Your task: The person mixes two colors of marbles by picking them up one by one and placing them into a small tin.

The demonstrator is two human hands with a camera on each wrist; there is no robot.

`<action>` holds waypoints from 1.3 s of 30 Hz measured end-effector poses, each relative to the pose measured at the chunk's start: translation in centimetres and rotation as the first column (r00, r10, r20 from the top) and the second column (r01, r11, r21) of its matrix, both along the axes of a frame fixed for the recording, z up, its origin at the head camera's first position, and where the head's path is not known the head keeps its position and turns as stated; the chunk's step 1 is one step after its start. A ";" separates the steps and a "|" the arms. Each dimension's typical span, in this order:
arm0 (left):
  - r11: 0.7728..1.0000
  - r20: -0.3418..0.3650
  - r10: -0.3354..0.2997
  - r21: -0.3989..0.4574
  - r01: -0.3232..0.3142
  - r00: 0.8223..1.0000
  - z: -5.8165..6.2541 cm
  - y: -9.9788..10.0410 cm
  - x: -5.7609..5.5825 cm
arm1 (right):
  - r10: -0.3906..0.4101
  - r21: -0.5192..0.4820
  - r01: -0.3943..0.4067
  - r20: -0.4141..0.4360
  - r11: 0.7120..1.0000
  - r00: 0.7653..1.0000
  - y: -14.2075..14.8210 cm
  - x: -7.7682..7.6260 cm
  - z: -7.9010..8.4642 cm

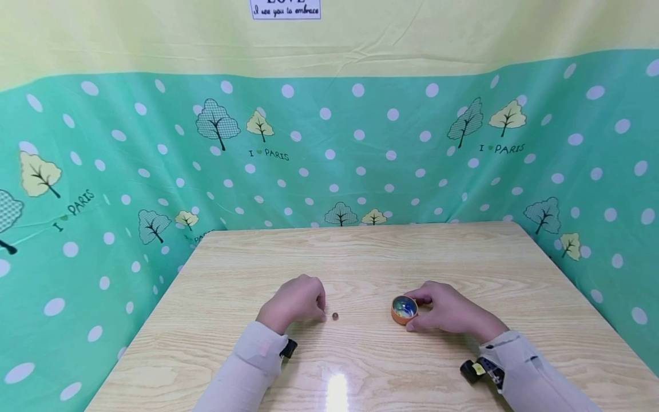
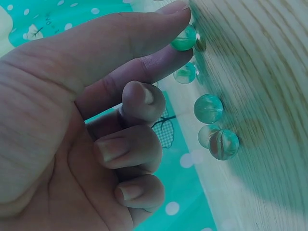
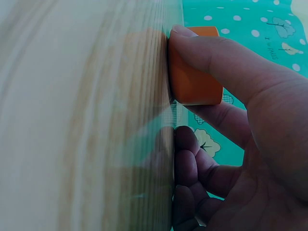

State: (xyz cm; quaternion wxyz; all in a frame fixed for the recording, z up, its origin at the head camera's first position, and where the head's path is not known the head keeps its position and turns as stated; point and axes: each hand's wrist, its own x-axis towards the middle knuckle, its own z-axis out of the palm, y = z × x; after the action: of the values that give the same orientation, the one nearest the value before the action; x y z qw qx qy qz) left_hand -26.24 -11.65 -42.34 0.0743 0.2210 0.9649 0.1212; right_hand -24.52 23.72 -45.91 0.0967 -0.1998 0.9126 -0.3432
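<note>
My left hand (image 1: 296, 300) is low over the table at centre left. In the left wrist view its thumb and index finger pinch a small green-tinted glass marble (image 2: 184, 39), the other fingers curled in. Several more clear marbles (image 2: 208, 109) lie on the table beside those fingers, hidden by the hand in the head view. A small brown ball (image 1: 335, 316) rests just right of my left fingertips. Between thumb and index finger, my right hand (image 1: 450, 309) grips a short round orange container (image 1: 395, 317) by its sides. Glossy blue, green and yellow shows inside its rim.
The light wood-grain table (image 1: 360, 252) has a glossy top with a bright light reflection near its front. Behind it and at both sides hangs a green and yellow patterned cloth (image 1: 355, 154). A camera (image 1: 471, 371) is strapped to the right wrist.
</note>
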 end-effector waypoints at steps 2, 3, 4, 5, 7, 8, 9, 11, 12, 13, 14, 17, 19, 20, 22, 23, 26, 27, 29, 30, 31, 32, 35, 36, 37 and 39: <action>1.000 0.001 0.004 -0.003 -0.004 1.000 0.0 0.0 0.0 | 0.004 -0.001 -0.004 -0.003 1.000 1.000 0.0 0.0 0.0; 1.000 0.001 0.005 -0.004 -0.005 1.000 0.0 0.0 0.0 | 0.004 0.000 -0.004 -0.004 1.000 1.000 0.0 0.0 0.0; 1.000 0.002 0.007 -0.005 -0.007 1.000 0.0 0.0 0.0 | 0.005 0.002 -0.005 -0.005 1.000 1.000 0.0 0.0 0.0; 1.000 0.005 0.009 -0.005 -0.009 1.000 0.1 0.0 0.0 | 0.005 0.003 -0.005 -0.005 1.000 1.000 0.0 0.0 0.0; 1.000 0.006 0.009 -0.007 -0.009 1.000 0.0 0.0 0.0 | 0.003 0.003 -0.003 -0.004 1.000 1.000 0.0 -0.1 0.0; 1.000 0.006 0.009 -0.007 -0.009 1.000 0.1 0.0 0.0 | 0.003 0.003 -0.003 -0.003 1.000 1.000 0.0 -0.1 0.0; 1.000 0.006 0.010 -0.008 -0.010 1.000 0.1 0.0 0.0 | 0.001 0.004 -0.001 -0.002 1.000 1.000 0.0 -0.1 0.0; 1.000 0.005 0.008 -0.007 -0.008 1.000 0.1 -0.1 0.0 | -0.001 0.002 0.001 0.001 1.000 1.000 0.0 0.0 0.0; 1.000 0.003 0.007 -0.007 -0.007 1.000 0.1 -0.1 0.0 | -0.001 0.000 0.001 0.003 1.000 1.000 0.0 0.0 0.0; 1.000 0.003 0.008 -0.007 -0.008 1.000 0.1 -0.1 0.0 | -0.003 -0.001 0.003 0.005 1.000 1.000 0.0 0.0 0.0; 1.000 0.002 0.007 -0.005 -0.007 1.000 0.1 0.0 0.0 | -0.003 -0.001 0.003 0.007 1.000 1.000 0.0 0.0 0.0; 1.000 -0.004 0.004 -0.003 -0.004 1.000 0.2 0.0 -0.1 | -0.005 -0.005 0.005 0.014 1.000 1.000 0.0 0.0 0.0; 1.000 -0.008 0.002 -0.005 -0.002 1.000 0.2 0.0 -0.1 | -0.004 -0.004 0.004 0.014 1.000 1.000 -0.1 0.0 0.1; 1.000 -0.009 0.000 -0.005 0.000 1.000 0.2 0.0 -0.1 | -0.003 -0.004 0.003 0.013 1.000 1.000 -0.1 0.0 0.0; 1.000 -0.021 -0.006 -0.009 0.006 1.000 0.1 0.0 -0.2 | -0.003 -0.003 0.003 0.012 1.000 1.000 -0.1 0.0 0.0; 1.000 -0.028 -0.010 -0.010 0.010 1.000 0.1 0.0 -0.2 | -0.004 -0.004 0.004 0.012 1.000 1.000 -0.1 0.0 0.0; 1.000 -0.041 -0.018 -0.010 0.018 0.999 0.0 0.0 -0.2 | -0.007 -0.003 0.007 0.008 1.000 1.000 0.0 0.0 -0.1; 1.000 -0.045 -0.020 -0.008 0.019 0.999 0.0 0.0 -0.2 | -0.009 -0.003 0.009 0.007 1.000 1.000 0.0 0.0 -0.1; 1.000 -0.045 -0.023 -0.002 0.022 0.999 0.0 0.0 -0.2 | -0.011 -0.001 0.011 0.006 1.000 1.000 0.0 0.0 -0.2; 1.000 -0.044 -0.023 0.001 0.023 0.999 0.0 0.1 -0.2 | -0.012 -0.001 0.012 0.006 1.000 1.000 0.0 0.0 -0.2; 1.000 -0.042 -0.023 0.003 0.023 0.999 0.0 0.1 -0.2 | -0.013 0.000 0.013 0.007 1.000 1.000 0.0 -0.1 -0.2; 1.000 -0.037 -0.023 0.004 0.023 0.999 0.0 0.1 -0.2 | -0.014 0.000 0.014 0.008 1.000 1.000 0.0 -0.1 -0.2; 1.000 -0.010 -0.024 0.010 0.024 1.000 0.2 0.2 -0.1 | -0.018 -0.003 0.018 0.010 1.000 1.000 0.0 -0.1 -0.2; 1.000 -0.002 -0.024 0.014 0.024 1.000 0.2 0.2 -0.1 | -0.018 -0.003 0.018 0.011 1.000 1.000 0.0 -0.1 -0.2; 1.000 0.007 -0.024 0.013 0.024 1.000 0.2 0.2 -0.1 | -0.019 -0.004 0.019 0.012 1.000 1.000 0.0 -0.1 -0.2; 1.000 0.019 -0.024 0.015 0.023 1.000 0.3 0.3 -0.1 | -0.020 -0.006 0.020 0.013 1.000 1.000 0.0 -0.1 -0.2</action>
State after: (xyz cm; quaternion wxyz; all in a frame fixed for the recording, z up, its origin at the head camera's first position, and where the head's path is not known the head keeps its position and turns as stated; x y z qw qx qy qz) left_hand -26.32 -11.38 -42.08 0.0833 0.2317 0.9605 0.1297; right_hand -24.62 23.71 -46.07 0.0988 -0.1888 0.9129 -0.3481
